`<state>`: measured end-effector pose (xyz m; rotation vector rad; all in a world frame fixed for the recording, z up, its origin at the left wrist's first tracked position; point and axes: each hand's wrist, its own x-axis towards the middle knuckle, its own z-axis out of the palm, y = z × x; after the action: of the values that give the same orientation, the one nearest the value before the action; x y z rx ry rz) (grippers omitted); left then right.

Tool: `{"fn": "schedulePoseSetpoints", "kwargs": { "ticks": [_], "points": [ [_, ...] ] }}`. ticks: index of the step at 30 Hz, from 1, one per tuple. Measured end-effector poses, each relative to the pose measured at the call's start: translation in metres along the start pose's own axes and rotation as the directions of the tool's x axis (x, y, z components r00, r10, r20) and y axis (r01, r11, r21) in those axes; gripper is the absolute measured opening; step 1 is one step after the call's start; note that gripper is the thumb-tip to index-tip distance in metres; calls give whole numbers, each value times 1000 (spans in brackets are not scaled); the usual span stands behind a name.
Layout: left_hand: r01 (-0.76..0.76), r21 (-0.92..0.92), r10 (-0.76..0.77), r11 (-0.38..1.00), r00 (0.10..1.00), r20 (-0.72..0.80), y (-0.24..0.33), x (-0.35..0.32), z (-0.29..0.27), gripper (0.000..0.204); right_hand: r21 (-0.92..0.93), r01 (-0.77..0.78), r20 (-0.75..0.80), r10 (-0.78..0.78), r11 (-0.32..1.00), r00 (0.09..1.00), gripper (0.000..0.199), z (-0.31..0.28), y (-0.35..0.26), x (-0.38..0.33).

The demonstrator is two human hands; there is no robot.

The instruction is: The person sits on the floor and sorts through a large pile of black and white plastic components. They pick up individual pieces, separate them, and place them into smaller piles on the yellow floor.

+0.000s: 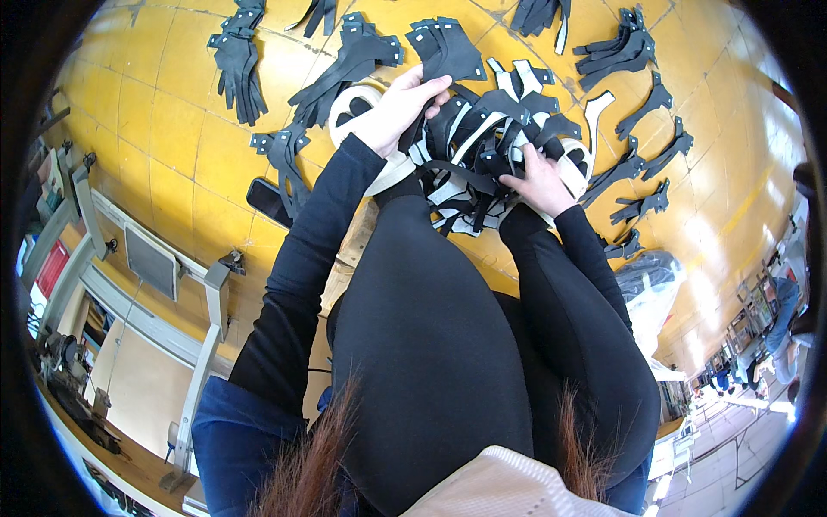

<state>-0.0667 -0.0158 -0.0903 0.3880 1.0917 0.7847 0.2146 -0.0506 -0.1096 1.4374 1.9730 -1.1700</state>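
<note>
My left hand is reached out past my left foot, its fingers closed on the lower edge of a fanned stack of black fabric pieces. Small pale tags show on the stack's corners. Between my feet lies a tangled heap of black and white fabric strips. My right hand is down at the heap's right side, beside my right foot, with thumb and fingers bent around a black strip. Part of its grip is hidden among the strips.
Bundles of black cut pieces lie across the yellow tiled floor, with more bundles at the right. A dark phone lies left of my leg. A metal machine frame stands at the left; a clear plastic bag sits at the right.
</note>
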Motion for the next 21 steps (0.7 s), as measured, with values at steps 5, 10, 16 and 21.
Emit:
{"fn": "schedulePoseSetpoints", "kwargs": {
  "ticks": [5, 10, 16, 21],
  "points": [
    [4, 9, -4, 1000, 1000, 0, 1, 0, 0, 12, 174, -83, 145, 58, 981, 988, 61, -3, -18, 2],
    [0, 7, 0, 1000, 1000, 14, 2, 2, 4, 12, 310, -48, -132, 93, 950, 987, 56, 17, 6, 11],
    [8, 7, -8, 1000, 1000, 0, 2, 0, -2, 12, 748, -214, 41, 278, 628, 960, 68, -35, 8, 1],
    [2, -2, -2, 1000, 1000, -9, 0, 1, -3, 12, 613, -69, -173, 219, 787, 960, 46, -53, 11, 9]
  ]
}}
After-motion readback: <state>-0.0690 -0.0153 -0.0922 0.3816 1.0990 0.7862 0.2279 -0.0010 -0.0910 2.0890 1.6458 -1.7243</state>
